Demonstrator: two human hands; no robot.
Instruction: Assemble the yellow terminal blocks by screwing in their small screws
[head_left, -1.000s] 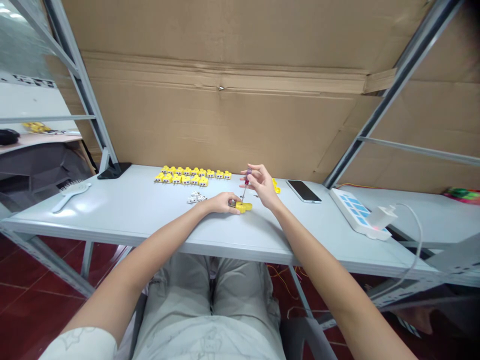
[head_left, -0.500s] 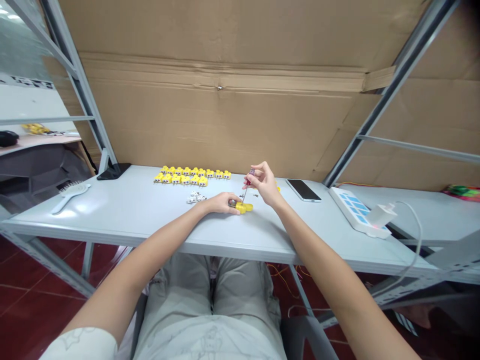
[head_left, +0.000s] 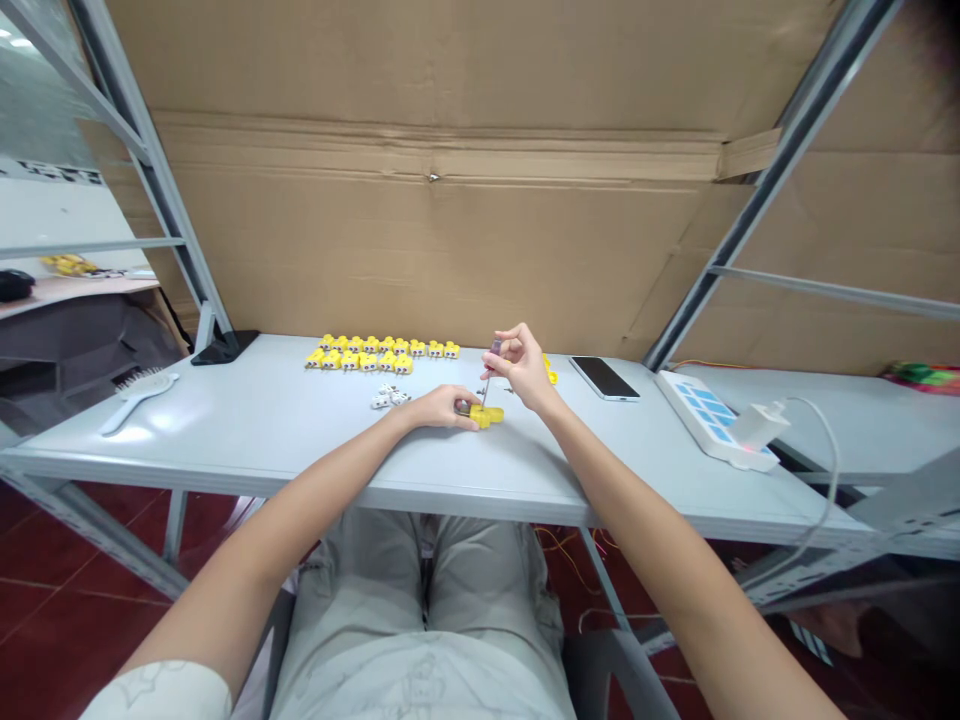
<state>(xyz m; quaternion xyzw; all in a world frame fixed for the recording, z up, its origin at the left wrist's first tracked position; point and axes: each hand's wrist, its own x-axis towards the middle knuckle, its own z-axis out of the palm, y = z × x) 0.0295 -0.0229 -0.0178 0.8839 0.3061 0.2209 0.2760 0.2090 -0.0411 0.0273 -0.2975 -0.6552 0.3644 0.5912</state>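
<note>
My left hand [head_left: 441, 407] is closed on a small yellow plastic part [head_left: 489, 416], pinning it to the tabletop. My right hand [head_left: 527, 372] pinches a screwdriver [head_left: 487, 388] with a reddish handle, held nearly upright; its tip meets the top of the yellow part. Just behind the part lie a few tiny dark pieces [head_left: 508, 390], too small to make out. White plastic pieces [head_left: 390, 396] are heaped left of my left hand. Farther back stand two rows of yellow parts with pale faces [head_left: 369, 361]. More yellow pieces [head_left: 552, 376] show partly behind my right hand.
A phone [head_left: 604, 378] lies to the right, then a white power strip [head_left: 716, 420] with a plugged-in charger and cable. At the left end rests a hairbrush [head_left: 139, 398]. Cardboard [head_left: 435, 250] walls the back of the grey table [head_left: 285, 420], between metal posts.
The view has shifted slightly. The screwdriver stays on the yellow part, and the fingers of my right hand have changed position a little around its handle. My left hand keeps its hold.
</note>
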